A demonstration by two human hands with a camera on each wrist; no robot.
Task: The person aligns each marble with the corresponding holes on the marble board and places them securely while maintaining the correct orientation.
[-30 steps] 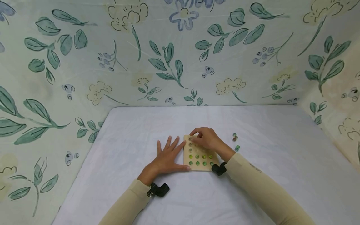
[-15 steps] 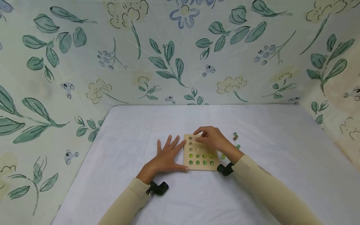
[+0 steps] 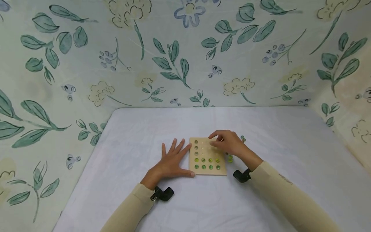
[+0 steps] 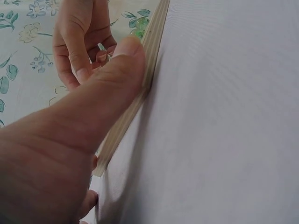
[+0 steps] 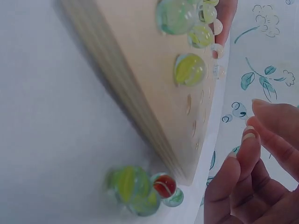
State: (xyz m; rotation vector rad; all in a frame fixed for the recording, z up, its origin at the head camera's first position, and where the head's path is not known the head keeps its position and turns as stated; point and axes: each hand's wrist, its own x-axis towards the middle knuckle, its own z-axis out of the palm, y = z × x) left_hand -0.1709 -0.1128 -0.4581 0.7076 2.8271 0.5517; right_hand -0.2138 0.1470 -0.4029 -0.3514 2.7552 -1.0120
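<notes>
A square wooden board with round hollows lies on the white cloth. Green and yellow-green glass marbles fill much of its two near rows, and paler ones run up the left column. My left hand lies spread at the board's left side, its thumb against the near edge and its forefinger at the left edge. Over the far right part of the board hovers my right hand, fingers loosely bent, with a gap between thumb and forefinger. No marble shows in these fingertips.
Just right of the board lie loose yellow-green marbles. Farther back, a small cluster of marbles is partly behind the right hand. A red marble shows beside green ones in the right wrist view. Flower-patterned cloth hangs behind the table.
My right hand has moved right, away from the board's far left hollow, uncovering a marble there and the loose ones beside the board. The left hand has stayed in place.
</notes>
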